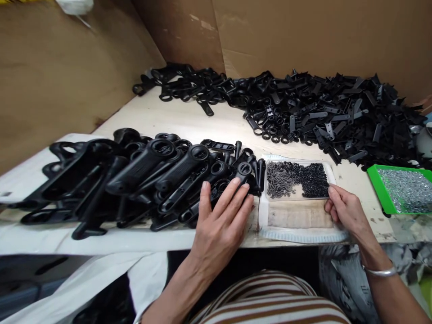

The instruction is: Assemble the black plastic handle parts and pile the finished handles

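My left hand (221, 220) lies with its fingers spread at the right end of a heap of black plastic handles (182, 166), touching the nearest parts and holding nothing. At the right edge of a shallow clear tray (285, 198), my right hand (347, 211) has its thumb and fingers pinched together; whether the tray's rim or a small part is between them is too small to tell. Inside the tray, small silvery springs or screws (280, 179) fill the left side and small black pieces (315, 179) the right.
Black plastic parts (303, 103) are heaped along the back of the pale table (145, 117). A green tray (381, 189) of small shiny metal pieces sits at the far right. Cardboard walls (303, 36) stand behind and at the left.
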{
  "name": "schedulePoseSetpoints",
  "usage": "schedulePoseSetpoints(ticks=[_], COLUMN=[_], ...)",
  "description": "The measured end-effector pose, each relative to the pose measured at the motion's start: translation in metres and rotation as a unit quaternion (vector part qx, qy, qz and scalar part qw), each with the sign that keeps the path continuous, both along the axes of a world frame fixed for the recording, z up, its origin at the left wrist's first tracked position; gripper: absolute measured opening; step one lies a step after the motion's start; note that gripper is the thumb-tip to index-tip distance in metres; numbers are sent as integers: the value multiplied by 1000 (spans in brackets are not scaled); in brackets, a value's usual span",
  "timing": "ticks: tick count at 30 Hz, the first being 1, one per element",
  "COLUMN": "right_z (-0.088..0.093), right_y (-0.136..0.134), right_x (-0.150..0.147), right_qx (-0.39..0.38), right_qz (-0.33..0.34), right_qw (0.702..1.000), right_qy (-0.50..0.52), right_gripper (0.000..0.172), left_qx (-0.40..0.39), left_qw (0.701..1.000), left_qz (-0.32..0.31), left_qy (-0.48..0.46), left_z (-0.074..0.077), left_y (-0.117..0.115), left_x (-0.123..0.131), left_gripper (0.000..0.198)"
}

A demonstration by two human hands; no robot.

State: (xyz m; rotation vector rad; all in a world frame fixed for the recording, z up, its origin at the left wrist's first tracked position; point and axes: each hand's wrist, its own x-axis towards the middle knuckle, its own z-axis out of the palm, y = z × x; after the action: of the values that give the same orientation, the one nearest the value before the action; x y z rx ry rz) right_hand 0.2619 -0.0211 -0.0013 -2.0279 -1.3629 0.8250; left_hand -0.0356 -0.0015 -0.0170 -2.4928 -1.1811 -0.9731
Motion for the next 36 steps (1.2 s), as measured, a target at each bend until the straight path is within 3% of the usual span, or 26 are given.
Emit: schedulePoseSetpoints(ticks=[13,24,32,36], right_z=[-2,-3,0,-1], right_y=[7,22,20,16], right_x=[-2,-15,2,15], right_qx=[4,19,-4,48], right_qz=[42,38,70,7], right_qw=[988,967,987,994], right_qy=[-147,-252,-145,-94], right_gripper=[43,49,51,51], left_qx=[-21,-32,-25,-18], left_qw=[996,994,995,997], left_qz=[84,97,96,74], left_qy=[22,26,26,10], left_z=[4,4,5,9], left_y=[7,19,18,18], left_x=[3,-1,0,3], left_gripper=[20,17,16,13])
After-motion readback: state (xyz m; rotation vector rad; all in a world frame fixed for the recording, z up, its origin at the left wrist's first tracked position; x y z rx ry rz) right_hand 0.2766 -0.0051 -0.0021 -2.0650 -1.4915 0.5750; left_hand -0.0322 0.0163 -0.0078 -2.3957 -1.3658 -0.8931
